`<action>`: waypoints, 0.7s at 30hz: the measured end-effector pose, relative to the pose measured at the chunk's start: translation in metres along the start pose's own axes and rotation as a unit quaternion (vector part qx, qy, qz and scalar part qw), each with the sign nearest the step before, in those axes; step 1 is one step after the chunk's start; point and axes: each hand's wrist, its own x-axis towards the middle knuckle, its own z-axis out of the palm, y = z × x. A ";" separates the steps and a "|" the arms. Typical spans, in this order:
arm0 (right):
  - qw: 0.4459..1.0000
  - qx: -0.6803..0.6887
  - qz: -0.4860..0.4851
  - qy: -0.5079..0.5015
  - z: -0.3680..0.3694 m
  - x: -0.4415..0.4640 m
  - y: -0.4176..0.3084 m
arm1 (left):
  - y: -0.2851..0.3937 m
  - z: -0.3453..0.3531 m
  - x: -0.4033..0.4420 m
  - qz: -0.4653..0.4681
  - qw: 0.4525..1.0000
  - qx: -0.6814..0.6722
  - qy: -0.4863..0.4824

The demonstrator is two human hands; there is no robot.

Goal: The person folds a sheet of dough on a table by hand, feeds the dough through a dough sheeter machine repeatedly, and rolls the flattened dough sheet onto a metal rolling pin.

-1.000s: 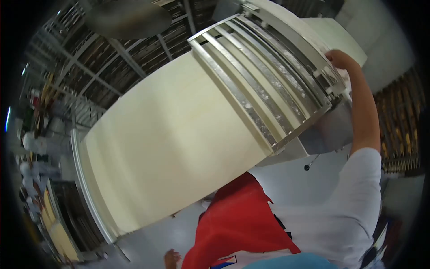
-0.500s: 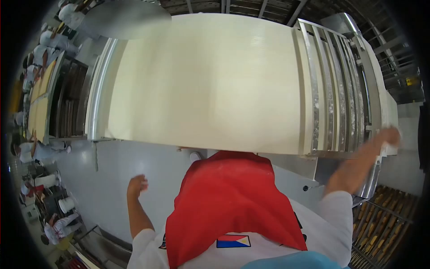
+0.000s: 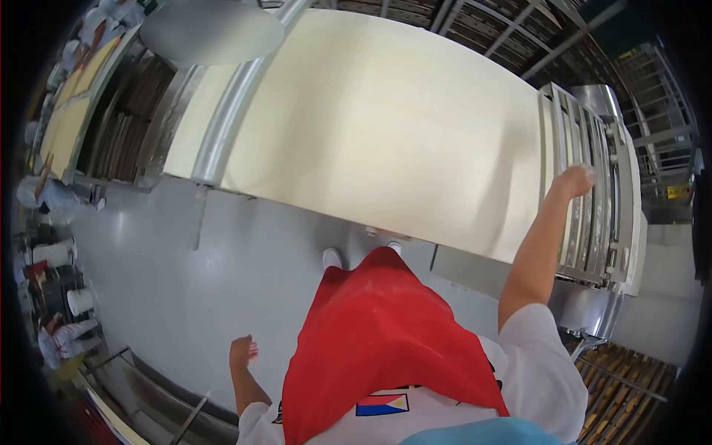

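My right hand (image 3: 575, 182) is over the metal slatted frame (image 3: 591, 245) at the right end of a long pale belt (image 3: 400, 119). Its fingers are closed, and a whitish patch shows at their tips; what they hold, if anything, is too small to tell. Low on the left, my left hand (image 3: 242, 352) hangs away from the belt above the grey floor, fingers loosely curled and slightly apart, with nothing visible in it. A shiny metal roller (image 3: 221, 141) crosses the belt near its left end.
Trays of pale sheets (image 3: 67, 130) stand on a rack at the far left, with people in white beside them. Racks of trays (image 3: 489, 33) line the back. Another rack (image 3: 627, 389) holds long brown items at lower right. White buckets (image 3: 80, 301) stand at left.
The view has swung and the belt now slants down to the right. My right hand has moved from the machine's far right edge onto the slatted frame. My left hand has come further into view.
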 end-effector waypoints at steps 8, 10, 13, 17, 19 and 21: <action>0.725 -0.497 -0.229 -0.418 0.197 -0.214 -0.010 | 0.141 0.018 0.026 0.211 0.976 0.028 -0.045; 0.721 -0.539 -0.259 -0.350 0.185 -0.238 0.007 | 0.165 0.013 0.035 0.198 0.978 0.000 -0.058; 0.641 -0.559 -0.207 -0.483 0.120 -0.227 -0.002 | 0.152 0.010 0.103 0.189 0.973 0.056 -0.121; 0.844 -0.431 -0.282 -0.147 0.066 -0.214 -0.073 | 0.153 0.023 0.093 0.111 0.979 0.152 -0.077; 0.479 -0.741 -0.007 -0.471 0.020 -0.192 -0.068 | 0.161 0.032 0.090 0.127 0.966 0.204 -0.098; 0.668 -0.673 -0.076 -0.308 -0.037 -0.219 -0.065 | 0.177 0.049 0.082 0.152 0.951 0.246 -0.111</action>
